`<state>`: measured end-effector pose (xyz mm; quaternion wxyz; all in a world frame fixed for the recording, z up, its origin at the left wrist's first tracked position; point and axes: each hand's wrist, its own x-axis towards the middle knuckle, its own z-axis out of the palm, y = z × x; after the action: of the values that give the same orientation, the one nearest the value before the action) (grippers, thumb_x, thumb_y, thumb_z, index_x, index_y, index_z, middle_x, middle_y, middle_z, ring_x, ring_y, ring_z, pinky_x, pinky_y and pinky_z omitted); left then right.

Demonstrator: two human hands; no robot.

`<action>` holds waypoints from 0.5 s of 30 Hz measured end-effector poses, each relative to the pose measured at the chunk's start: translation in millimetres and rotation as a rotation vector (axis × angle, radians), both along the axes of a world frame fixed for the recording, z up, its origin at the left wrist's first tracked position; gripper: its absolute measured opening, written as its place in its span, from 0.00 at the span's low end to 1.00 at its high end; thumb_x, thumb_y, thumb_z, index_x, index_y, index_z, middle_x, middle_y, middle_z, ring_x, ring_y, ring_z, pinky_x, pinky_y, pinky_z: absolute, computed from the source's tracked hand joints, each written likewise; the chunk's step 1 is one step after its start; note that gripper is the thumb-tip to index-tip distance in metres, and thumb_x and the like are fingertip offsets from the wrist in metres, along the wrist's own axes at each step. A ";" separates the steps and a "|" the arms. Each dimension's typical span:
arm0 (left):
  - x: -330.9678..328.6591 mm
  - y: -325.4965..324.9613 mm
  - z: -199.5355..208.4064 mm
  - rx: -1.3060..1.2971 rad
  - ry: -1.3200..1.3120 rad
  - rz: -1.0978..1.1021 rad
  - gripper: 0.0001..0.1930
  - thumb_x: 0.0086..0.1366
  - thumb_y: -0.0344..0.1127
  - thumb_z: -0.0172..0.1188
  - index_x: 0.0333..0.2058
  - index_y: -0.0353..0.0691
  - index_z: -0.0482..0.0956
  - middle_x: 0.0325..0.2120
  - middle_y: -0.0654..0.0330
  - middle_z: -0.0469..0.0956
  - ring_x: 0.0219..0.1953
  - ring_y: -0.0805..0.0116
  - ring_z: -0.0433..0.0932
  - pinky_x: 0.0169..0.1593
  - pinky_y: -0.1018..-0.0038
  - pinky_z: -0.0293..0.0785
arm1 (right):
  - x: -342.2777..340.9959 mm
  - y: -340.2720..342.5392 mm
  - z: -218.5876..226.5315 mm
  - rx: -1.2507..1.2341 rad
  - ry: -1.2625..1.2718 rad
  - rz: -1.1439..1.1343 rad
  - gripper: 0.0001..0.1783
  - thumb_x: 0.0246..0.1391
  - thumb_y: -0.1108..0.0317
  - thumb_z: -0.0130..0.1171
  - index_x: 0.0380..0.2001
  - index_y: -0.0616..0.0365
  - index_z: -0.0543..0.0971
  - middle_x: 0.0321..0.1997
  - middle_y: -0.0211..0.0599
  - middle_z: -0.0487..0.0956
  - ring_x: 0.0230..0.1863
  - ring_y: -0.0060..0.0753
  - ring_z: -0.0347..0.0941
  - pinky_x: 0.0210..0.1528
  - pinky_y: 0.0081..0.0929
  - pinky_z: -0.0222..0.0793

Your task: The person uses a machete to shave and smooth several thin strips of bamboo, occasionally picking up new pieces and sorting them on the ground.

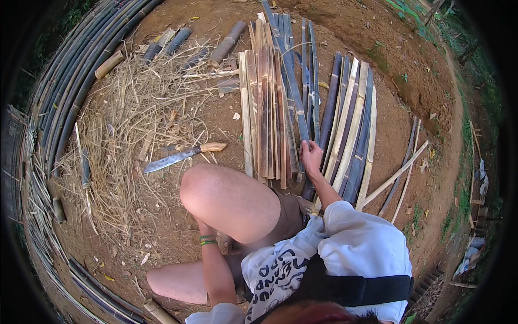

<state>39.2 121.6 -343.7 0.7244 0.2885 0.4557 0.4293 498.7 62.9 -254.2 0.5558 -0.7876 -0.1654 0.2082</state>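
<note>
My right hand (311, 157) is closed around the near end of a long dark bamboo strip (292, 89), which stretches away over a pile of split strips. Just left of that hand lie pale and brown bamboo strips (264, 116) in a bundle. To its right, more dark and pale split strips (350, 129) lie side by side. My left forearm (217, 270), with green bands at the wrist, reaches up behind my bent knee; the knee hides the hand and its fingers. Beyond that knee a machete (172, 160) with a wooden handle rests on the ground.
Bamboo shavings (135, 119) cover the ground at left. Long dark bamboo poles (81, 70) curve along the far left. Short bamboo pieces (229, 43) lie at the back. Loose thin sticks (396, 174) lie at right, near a raised earth bank (404, 59).
</note>
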 end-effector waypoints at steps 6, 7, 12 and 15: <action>2.1 -9.9 8.9 -0.143 -0.158 0.066 0.32 0.74 0.55 0.49 0.66 0.40 0.56 0.56 0.52 0.74 0.52 0.58 0.78 0.52 0.65 0.79 | -16.4 -14.2 2.5 0.004 -0.032 0.022 0.15 0.65 0.60 0.58 0.40 0.64 0.78 0.20 0.28 0.74 0.17 0.19 0.68 0.18 0.21 0.64; 2.4 -11.4 7.9 -0.151 -0.155 0.066 0.32 0.74 0.55 0.49 0.66 0.40 0.57 0.55 0.52 0.74 0.52 0.58 0.78 0.52 0.65 0.79 | -27.8 -14.7 7.6 0.053 0.064 0.004 0.14 0.65 0.61 0.59 0.41 0.64 0.77 0.20 0.28 0.74 0.17 0.18 0.68 0.18 0.21 0.63; 9.7 -20.8 7.5 -0.191 -0.129 0.042 0.32 0.74 0.54 0.50 0.65 0.39 0.57 0.54 0.52 0.74 0.51 0.58 0.78 0.51 0.66 0.79 | -43.1 -9.1 -13.6 0.078 -0.253 0.133 0.14 0.65 0.63 0.59 0.45 0.64 0.77 0.20 0.25 0.73 0.17 0.17 0.67 0.18 0.20 0.62; 13.4 -28.6 4.4 -0.206 -0.116 0.030 0.31 0.73 0.54 0.50 0.65 0.39 0.58 0.54 0.52 0.75 0.50 0.59 0.78 0.50 0.66 0.80 | -61.0 32.1 18.8 0.163 -0.084 0.231 0.13 0.65 0.63 0.59 0.44 0.63 0.76 0.21 0.24 0.73 0.18 0.16 0.67 0.19 0.19 0.62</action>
<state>52.6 93.0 -339.2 0.7688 0.1803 0.4591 0.4071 437.7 95.1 -235.4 0.5831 -0.7235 -0.2943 0.2234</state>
